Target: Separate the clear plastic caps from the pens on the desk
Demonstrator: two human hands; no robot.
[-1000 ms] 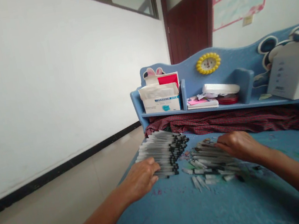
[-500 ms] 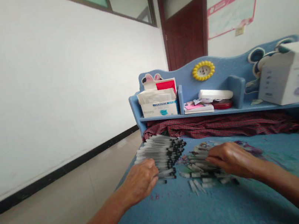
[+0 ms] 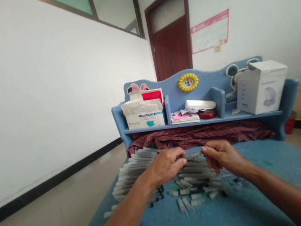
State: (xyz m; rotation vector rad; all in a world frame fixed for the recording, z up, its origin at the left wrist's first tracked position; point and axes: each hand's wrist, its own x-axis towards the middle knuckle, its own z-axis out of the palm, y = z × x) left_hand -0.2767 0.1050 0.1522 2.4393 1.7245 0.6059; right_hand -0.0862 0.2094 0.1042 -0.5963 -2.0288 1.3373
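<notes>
Both hands meet over the blue table [image 3: 167, 225]. My right hand [image 3: 221, 155] pinches the right end of a slim translucent pen [image 3: 194, 154] between thumb and fingertips. The pen's left end reaches the curled fingers of my left hand [image 3: 169, 164], which are closed at it; the exact grip is partly hidden. Under and behind my left forearm lies a broad row of clear pens [image 3: 133, 174] with black ends. A looser heap of translucent pens and caps [image 3: 195, 176] lies below the hands, with a few short white pieces [image 3: 185, 205] at its front.
A blue shelf [image 3: 152, 128] along the table's back carries a mask box [image 3: 143, 119], papers, a red tin [image 3: 206, 114] and a white carton [image 3: 261, 88]. Checked cloth [image 3: 199, 136] is bunched beneath it. A white wall [image 3: 36, 88] rises at left.
My left hand has moved from the pen row rightward to my right hand, and the two now meet at one pen. The camera view has turned slightly right.
</notes>
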